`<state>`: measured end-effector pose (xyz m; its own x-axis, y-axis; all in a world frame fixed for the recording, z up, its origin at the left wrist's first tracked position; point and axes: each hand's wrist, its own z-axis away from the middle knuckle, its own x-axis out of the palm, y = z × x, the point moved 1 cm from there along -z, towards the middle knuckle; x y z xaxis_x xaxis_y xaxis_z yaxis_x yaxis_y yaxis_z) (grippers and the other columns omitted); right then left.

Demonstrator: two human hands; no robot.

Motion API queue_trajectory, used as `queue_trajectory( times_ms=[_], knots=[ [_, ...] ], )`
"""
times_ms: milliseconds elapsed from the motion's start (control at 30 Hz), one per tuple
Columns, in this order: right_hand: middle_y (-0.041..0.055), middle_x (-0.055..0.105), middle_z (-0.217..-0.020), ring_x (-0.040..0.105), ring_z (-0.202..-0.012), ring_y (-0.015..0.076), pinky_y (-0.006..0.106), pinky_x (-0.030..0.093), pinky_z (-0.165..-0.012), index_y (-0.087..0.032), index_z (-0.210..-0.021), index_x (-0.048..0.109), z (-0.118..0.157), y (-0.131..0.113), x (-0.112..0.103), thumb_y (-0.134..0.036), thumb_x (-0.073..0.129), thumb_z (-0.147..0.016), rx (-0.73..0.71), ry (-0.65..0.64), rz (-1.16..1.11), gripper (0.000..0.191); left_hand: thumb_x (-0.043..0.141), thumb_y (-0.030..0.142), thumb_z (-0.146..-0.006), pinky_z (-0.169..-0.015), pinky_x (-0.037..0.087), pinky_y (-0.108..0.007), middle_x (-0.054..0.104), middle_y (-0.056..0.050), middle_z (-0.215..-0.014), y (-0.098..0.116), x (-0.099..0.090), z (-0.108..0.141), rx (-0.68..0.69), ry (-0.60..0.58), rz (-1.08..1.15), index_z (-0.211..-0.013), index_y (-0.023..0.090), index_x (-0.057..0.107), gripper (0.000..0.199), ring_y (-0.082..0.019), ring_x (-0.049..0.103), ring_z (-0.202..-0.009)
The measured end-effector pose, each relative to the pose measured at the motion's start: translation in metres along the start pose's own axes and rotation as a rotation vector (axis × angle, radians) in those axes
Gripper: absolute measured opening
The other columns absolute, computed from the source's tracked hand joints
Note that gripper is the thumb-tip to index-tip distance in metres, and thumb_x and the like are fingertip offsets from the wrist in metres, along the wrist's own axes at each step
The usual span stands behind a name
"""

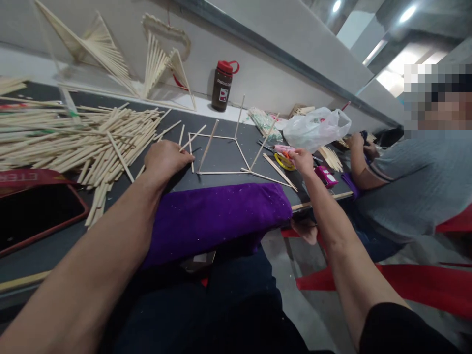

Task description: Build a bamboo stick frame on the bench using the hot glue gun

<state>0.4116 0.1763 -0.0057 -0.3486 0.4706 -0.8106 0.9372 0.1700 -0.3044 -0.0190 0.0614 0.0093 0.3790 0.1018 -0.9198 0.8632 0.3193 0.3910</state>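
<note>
Head view: a dark desk (221, 156) runs along a wall, its near edge slanting from the lower left up to the right. Near the middle of that edge stands a wooden-stick frame (224, 172), a four-sided base flat on the desk with thin sticks rising at its corners. The person's left hand (167, 160) is at the frame's left side, thumb and fingertips drawn together next to its sticks; whether they pinch one cannot be told. The right hand (303, 161) reaches to the right of the frame, fingers bent at a pink tool (283, 148) beside yellow-handled scissors (286, 168); whether it grips anything is unclear.

A purple cloth (221, 211) drapes over the near edge, in front of the frame. Two loose sticks (280, 172) lie between the frame and the right hand. A large stick pile (121, 142) covers the desk's left part, with a smartphone (37, 216) nearer the front edge. Along the far edge stand a red-capped bottle (221, 86) and, left of it, two fan-shaped stick models (106, 61); a white plastic bag (315, 129) lies farther right. Toward the right end sits a co-worker (416, 172) in a grey top.
</note>
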Motion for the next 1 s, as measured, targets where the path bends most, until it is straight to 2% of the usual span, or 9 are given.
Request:
queue_trajectory(
  times_ms=[100,300,367,400,467,567,700,800,1000],
  knots=[
    [0.0184,0.077,-0.092,0.074,-0.088,0.0353,0.048,0.055,-0.077,-0.014,-0.105,0.077,0.001,-0.005,0.002,-0.045,0.063,-0.087,0.188,-0.055,0.098,0.038,0.067,0.041,-0.083,-0.078,0.049,-0.039,0.073,-0.015,-0.099,0.001,0.0,0.003,0.001,-0.006,0.027,-0.099,0.015,0.077,0.032,-0.031,0.065,-0.096],
    [0.024,0.074,-0.115,0.069,-0.109,0.0374,0.052,0.05,-0.093,-0.007,-0.122,0.07,0.013,-0.024,-0.008,-0.039,0.063,-0.087,0.275,-0.097,0.147,0.048,0.067,0.038,-0.083,-0.087,0.051,-0.041,0.072,-0.022,-0.107,0.0,0.002,0.003,0.005,-0.013,0.08,-0.108,0.012,0.077,0.037,-0.033,0.067,-0.102],
    [0.0205,0.073,-0.116,0.068,-0.108,0.0329,0.049,0.049,-0.096,-0.011,-0.124,0.068,0.027,-0.042,-0.018,-0.038,0.058,-0.09,0.173,0.017,0.111,0.045,0.068,0.037,-0.082,-0.088,0.051,-0.041,0.072,-0.021,-0.108,-0.001,0.004,0.002,-0.001,-0.022,0.084,-0.109,0.012,0.077,0.038,-0.032,0.066,-0.103],
    [0.0181,0.074,-0.113,0.069,-0.102,0.0294,0.045,0.05,-0.093,-0.012,-0.122,0.069,0.037,-0.055,-0.023,-0.037,0.056,-0.092,0.067,0.079,0.049,0.042,0.068,0.037,-0.081,-0.089,0.051,-0.04,0.072,-0.021,-0.108,-0.001,0.005,0.002,-0.002,-0.024,0.085,-0.109,0.012,0.077,0.038,-0.031,0.066,-0.103],
    [0.0134,0.075,-0.105,0.069,-0.091,0.0237,0.038,0.051,-0.086,-0.015,-0.114,0.07,0.061,-0.088,-0.029,-0.038,0.055,-0.093,-0.157,0.101,-0.096,0.034,0.068,0.036,-0.081,-0.09,0.051,-0.04,0.072,-0.021,-0.108,-0.002,0.006,0.001,0.002,-0.023,0.093,-0.109,0.013,0.077,0.037,-0.031,0.065,-0.104],
    [0.0081,0.074,-0.095,0.067,-0.088,0.0206,0.034,0.049,-0.083,-0.019,-0.099,0.072,0.094,-0.148,-0.025,-0.033,0.057,-0.094,-0.489,-0.043,-0.199,0.021,0.067,0.036,-0.082,-0.09,0.051,-0.041,0.072,-0.021,-0.106,-0.001,0.007,0.002,0.016,-0.017,0.106,-0.109,0.013,0.077,0.037,-0.031,0.065,-0.103],
    [0.0076,0.072,-0.095,0.064,-0.087,0.0198,0.031,0.042,-0.075,-0.02,-0.099,0.073,0.111,-0.21,0.001,-0.027,0.056,-0.096,-0.663,-0.295,-0.102,0.019,0.064,0.035,-0.083,-0.09,0.051,-0.04,0.072,-0.021,-0.106,0.001,0.008,0.003,0.036,-0.011,0.085,-0.109,0.013,0.077,0.036,-0.031,0.066,-0.104],
    [0.0084,0.071,-0.099,0.062,-0.088,0.0204,0.031,0.038,-0.071,-0.02,-0.103,0.075,0.106,-0.229,0.02,-0.027,0.054,-0.098,-0.71,-0.378,-0.01,0.022,0.064,0.034,-0.084,-0.091,0.051,-0.04,0.072,-0.023,-0.108,0.003,0.009,0.002,0.05,-0.007,0.076,-0.111,0.011,0.077,0.038,-0.031,0.065,-0.105],
    [0.0093,0.07,-0.097,0.058,-0.085,0.021,0.034,0.035,-0.071,-0.02,-0.1,0.077,0.095,-0.233,0.032,-0.026,0.048,-0.1,-0.792,-0.405,0.069,0.029,0.064,0.032,-0.084,-0.092,0.05,-0.04,0.072,-0.022,-0.111,0.004,0.01,0.004,0.057,-0.003,0.082,-0.113,0.009,0.076,0.038,-0.032,0.065,-0.108]
  ],
)
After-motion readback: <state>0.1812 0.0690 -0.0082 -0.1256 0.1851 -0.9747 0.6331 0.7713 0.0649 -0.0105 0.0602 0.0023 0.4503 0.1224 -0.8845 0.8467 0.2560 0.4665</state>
